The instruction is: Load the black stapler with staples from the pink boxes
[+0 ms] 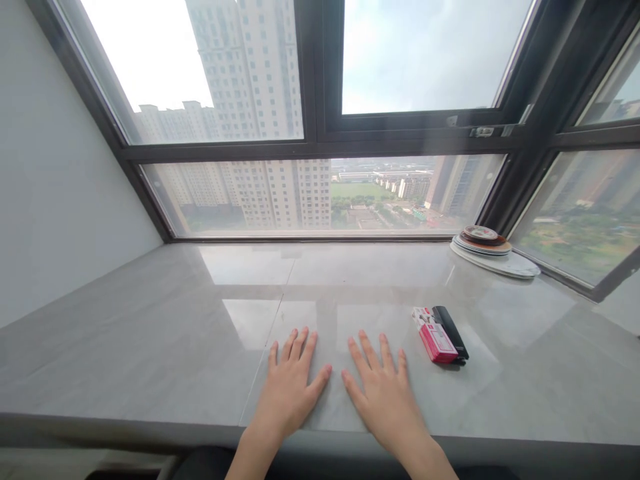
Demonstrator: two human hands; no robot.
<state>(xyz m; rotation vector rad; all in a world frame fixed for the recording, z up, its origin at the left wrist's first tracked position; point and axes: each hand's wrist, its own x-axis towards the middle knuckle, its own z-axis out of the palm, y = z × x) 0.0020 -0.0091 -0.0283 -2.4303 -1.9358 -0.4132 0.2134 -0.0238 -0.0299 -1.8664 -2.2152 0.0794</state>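
Observation:
My left hand (289,385) lies palm down on the grey marble-patterned sill (150,347), its fingers spread, holding nothing. Beside it, my right hand (383,390) rests flat on the same surface with the fingers apart. Just beyond my right hand, to its right, are a small pink and white box (436,340) and a black stapler (451,333). Box and stapler lie side by side, close against each other. Neither hand touches them.
A stack of round plates or mats (493,250) sits in the far right corner by the window. Dark window frames (310,150) border the sill at the back and right. A white wall (65,173) closes the left side. The sill's front edge (125,427) runs below my wrists.

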